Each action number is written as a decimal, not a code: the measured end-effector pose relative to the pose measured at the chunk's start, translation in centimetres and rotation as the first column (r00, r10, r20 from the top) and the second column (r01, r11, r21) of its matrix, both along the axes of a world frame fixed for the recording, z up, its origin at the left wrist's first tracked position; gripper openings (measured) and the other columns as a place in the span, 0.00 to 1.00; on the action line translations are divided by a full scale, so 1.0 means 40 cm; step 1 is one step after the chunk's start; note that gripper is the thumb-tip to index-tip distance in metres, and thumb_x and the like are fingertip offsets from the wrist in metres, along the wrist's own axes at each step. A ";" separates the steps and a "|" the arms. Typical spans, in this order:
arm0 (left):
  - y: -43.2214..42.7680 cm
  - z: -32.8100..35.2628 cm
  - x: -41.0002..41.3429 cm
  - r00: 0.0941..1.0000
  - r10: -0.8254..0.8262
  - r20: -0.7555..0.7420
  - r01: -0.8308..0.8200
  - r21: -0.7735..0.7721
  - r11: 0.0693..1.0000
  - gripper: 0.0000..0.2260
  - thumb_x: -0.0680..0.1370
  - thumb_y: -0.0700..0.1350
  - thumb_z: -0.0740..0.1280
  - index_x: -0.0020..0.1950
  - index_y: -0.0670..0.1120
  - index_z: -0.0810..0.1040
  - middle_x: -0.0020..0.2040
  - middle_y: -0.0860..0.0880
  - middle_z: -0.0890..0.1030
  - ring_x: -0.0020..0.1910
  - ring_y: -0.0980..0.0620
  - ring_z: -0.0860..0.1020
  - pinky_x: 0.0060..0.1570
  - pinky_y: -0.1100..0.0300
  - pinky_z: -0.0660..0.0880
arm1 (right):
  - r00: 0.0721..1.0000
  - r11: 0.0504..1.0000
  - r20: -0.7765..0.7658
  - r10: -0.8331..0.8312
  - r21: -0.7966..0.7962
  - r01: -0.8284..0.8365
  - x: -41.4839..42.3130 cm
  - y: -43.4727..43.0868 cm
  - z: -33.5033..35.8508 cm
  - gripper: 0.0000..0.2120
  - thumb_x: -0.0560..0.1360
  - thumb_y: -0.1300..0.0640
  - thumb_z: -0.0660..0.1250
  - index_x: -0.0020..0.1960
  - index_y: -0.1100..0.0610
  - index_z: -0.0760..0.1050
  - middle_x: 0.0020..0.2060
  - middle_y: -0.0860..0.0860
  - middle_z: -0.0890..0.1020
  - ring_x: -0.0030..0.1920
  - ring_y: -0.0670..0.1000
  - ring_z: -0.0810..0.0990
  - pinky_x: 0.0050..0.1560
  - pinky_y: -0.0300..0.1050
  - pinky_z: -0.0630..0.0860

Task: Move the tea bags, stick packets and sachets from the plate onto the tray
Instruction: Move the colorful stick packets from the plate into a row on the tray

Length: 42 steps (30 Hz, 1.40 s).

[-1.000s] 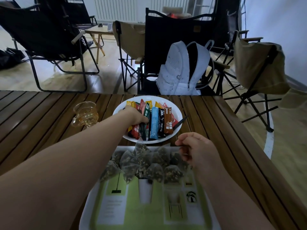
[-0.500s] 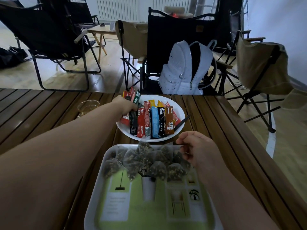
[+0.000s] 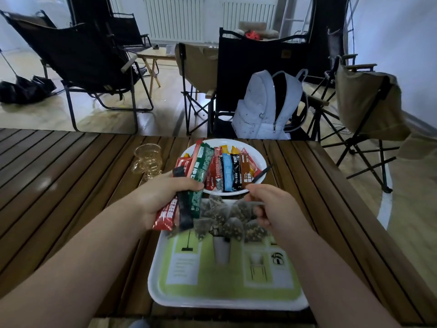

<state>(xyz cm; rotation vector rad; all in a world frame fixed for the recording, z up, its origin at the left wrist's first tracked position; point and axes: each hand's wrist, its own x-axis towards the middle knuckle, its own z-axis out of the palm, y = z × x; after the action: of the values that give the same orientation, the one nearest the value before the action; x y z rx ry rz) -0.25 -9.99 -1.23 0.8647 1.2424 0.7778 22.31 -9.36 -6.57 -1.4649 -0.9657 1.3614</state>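
Note:
My left hand grips a bundle of stick packets, red, green and black, lifted over the gap between the white plate and the green-and-white tray. More stick packets lie side by side on the plate, and a dark stick rests on its right rim. Several pyramid tea bags are heaped at the far end of the tray. My right hand hovers over the tray's far right corner with its fingers curled; I cannot tell whether it pinches a tea bag.
A clear glass cup stands on the slatted wooden table left of the plate. Beyond the table's far edge are folding chairs and a white backpack. The table's right edge runs close to the tray.
My left hand has lifted a bundle of stick packets off the plate and drawn it back toward the tray. My right hand has barely moved.

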 end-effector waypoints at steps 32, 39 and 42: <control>-0.157 -0.025 -0.277 0.928 -0.090 0.361 0.108 -0.029 0.994 0.37 0.55 0.45 0.86 0.62 0.41 0.78 0.44 0.44 0.83 0.37 0.49 0.82 0.28 0.58 0.80 | 0.976 0.998 0.210 0.058 0.019 -0.063 -0.155 -0.100 0.034 0.07 0.83 0.66 0.60 0.46 0.61 0.71 0.37 0.59 0.82 0.29 0.49 0.82 0.35 0.44 0.82; -0.144 -0.051 -0.294 0.919 0.095 0.382 -0.084 -0.048 0.995 0.26 0.73 0.43 0.71 0.71 0.43 0.73 0.47 0.45 0.83 0.38 0.49 0.82 0.29 0.57 0.80 | 0.836 0.930 0.408 0.368 -0.164 -0.329 -0.280 -0.094 -0.085 0.03 0.79 0.65 0.69 0.48 0.60 0.76 0.42 0.59 0.82 0.35 0.55 0.85 0.36 0.50 0.85; -0.145 -0.055 -0.294 0.921 0.117 0.372 -0.098 -0.069 0.993 0.26 0.73 0.43 0.71 0.71 0.43 0.73 0.48 0.44 0.83 0.39 0.49 0.83 0.28 0.57 0.79 | 0.780 0.948 0.540 0.315 -0.143 -0.284 -0.302 -0.096 -0.120 0.07 0.75 0.59 0.73 0.45 0.54 0.74 0.46 0.58 0.82 0.41 0.60 0.86 0.43 0.59 0.85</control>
<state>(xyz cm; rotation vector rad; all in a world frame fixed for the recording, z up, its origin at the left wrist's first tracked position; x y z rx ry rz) -12.02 -15.78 -3.43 0.5748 0.9671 0.9483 10.23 -13.19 -11.36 -1.8620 -1.6078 1.1922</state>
